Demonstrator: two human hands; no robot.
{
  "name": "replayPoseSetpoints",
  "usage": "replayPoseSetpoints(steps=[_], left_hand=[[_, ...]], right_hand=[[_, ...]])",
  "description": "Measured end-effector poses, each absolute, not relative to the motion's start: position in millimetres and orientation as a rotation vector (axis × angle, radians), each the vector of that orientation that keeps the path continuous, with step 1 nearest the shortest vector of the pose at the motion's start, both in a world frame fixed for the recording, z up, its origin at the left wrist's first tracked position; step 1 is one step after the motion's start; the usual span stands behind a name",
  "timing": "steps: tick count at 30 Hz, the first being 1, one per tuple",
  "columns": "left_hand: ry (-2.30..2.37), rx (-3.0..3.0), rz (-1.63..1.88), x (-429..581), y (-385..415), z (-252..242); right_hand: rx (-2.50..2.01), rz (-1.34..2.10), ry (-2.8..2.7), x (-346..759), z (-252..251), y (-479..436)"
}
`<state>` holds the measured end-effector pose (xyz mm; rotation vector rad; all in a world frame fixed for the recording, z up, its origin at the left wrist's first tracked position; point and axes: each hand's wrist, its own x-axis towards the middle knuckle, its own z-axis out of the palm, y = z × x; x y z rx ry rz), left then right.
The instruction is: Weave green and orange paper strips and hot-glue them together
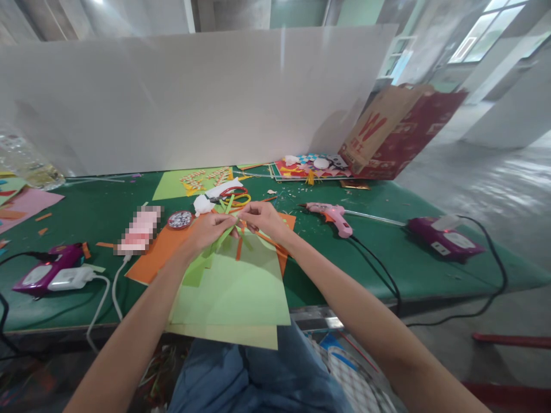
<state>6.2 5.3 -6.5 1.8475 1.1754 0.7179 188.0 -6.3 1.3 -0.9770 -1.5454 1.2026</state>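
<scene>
My left hand (214, 228) is closed, its thumb and fingers pinching narrow light green paper strips (227, 234). Fingertips of my right hand (262, 218) meet it and pinch the same strips; where exactly they grip is partly hidden. Beneath both hands lie light green paper sheets (241, 287), which overhang the table's front edge. Orange paper (150, 261) shows under them on both sides, and orange strips (239, 249) lie close by. Just beyond my hands are scissors (243, 199) with red and yellow handles. A small round dish (180, 219) of tiny pieces sits to the left.
A pink glue gun (336, 217) with its cord lies on the green table (365, 258) at right, near a purple power strip (445, 238). Another power strip (47, 269) and a pixelated pink object (140, 229) are left. Paper bags (400, 129) stand by a white board (181, 103).
</scene>
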Motion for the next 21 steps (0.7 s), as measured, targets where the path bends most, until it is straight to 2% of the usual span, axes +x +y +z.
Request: replayPoseSetpoints(steps=[21], left_hand=[[1.146, 1.881, 0.646, 5.9, 2.5, -1.5]], right_hand=[[-1.03, 1.225, -1.461, 189.2, -0.9, -2.0]])
